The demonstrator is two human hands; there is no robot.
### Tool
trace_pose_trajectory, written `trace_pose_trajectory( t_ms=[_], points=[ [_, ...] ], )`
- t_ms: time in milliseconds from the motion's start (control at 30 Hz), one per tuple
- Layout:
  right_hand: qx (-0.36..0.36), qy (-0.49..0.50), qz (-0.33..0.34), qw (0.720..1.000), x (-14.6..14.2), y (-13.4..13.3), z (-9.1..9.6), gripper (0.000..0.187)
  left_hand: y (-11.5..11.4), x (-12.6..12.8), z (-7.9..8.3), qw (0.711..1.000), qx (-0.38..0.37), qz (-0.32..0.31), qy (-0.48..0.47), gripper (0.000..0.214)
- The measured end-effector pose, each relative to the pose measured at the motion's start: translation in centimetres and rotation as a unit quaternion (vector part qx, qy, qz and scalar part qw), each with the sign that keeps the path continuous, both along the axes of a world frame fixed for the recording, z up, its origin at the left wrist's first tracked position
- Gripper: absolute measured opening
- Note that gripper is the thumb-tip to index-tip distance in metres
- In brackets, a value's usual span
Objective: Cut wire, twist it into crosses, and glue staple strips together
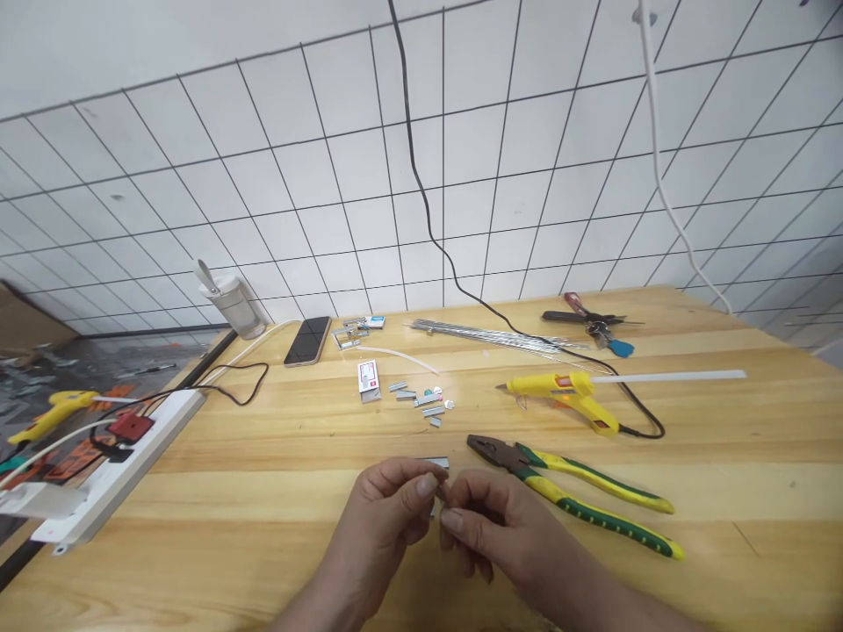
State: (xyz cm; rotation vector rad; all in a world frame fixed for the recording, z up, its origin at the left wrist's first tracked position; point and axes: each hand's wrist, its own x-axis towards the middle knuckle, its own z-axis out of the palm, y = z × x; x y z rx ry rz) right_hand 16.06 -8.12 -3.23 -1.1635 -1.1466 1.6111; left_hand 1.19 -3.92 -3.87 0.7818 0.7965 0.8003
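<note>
At six o'clock, our left hand (390,507) and right hand (488,520) both pinch a small, mostly hidden piece (441,494) that could drop should either grip slip.

Smooth wood counter (230,491) with a soft sheen and visible grain. At six o'clock, small strips (433,411) of bright, shiny metal; near three, thin shiny metal rods (471,333). At four o'clock, a glue gun (553,384) in glossy plastic. Between four and five, pliers (563,500) with dull metal jaws and plastic-looking grips. At nine, a phone (306,341) with a glossy, glass-like screen; at eight, a smooth plastic power strip (135,461).
</note>
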Motion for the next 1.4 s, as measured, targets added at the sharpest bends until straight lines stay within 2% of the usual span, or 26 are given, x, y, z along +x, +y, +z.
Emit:
trace_pose_trajectory(
  t_ms=[300, 533, 700, 867, 1033, 1200, 1400],
  points=[
    [0.019, -0.019, -0.003, 1.0, -0.2, -0.1, 0.3, 0.022, 0.1, 0.0, 0.2, 1.0, -0.001, -0.021, 0.02, 0.034],
    [0.057, -0.049, 0.001, 0.997, 0.0, -0.1, 0.1, 0.021, 0.1, -0.1, 0.0, 0.998, -0.052, -0.029, 0.009, 0.036],
    [0.064, -0.051, 0.005, 0.997, -0.1, -0.1, -0.2, 0.022, 0.0, 0.0, 0.3, 0.997, -0.065, -0.015, -0.023, 0.033],
    [0.074, -0.068, -0.009, 0.995, -0.1, 0.0, -0.2, 0.023, -0.3, 0.2, 0.9, 0.997, -0.07, 0.012, -0.016, 0.032],
    [0.073, -0.085, -0.036, 0.993, -0.1, 0.2, -0.1, 0.027, -0.4, 0.5, 0.8, 0.999, -0.039, 0.036, 0.008, 0.03],
    [0.057, -0.033, -0.035, 0.997, 0.0, 0.3, -0.6, 0.033, -0.4, 0.5, 0.5, 0.999, -0.023, 0.043, 0.014, 0.033],
    [0.034, 0.028, -0.014, 0.999, 0.0, 0.5, -0.8, 0.041, -0.3, 0.3, 0.2, 0.999, -0.023, 0.031, -0.009, 0.024]
  ],
)
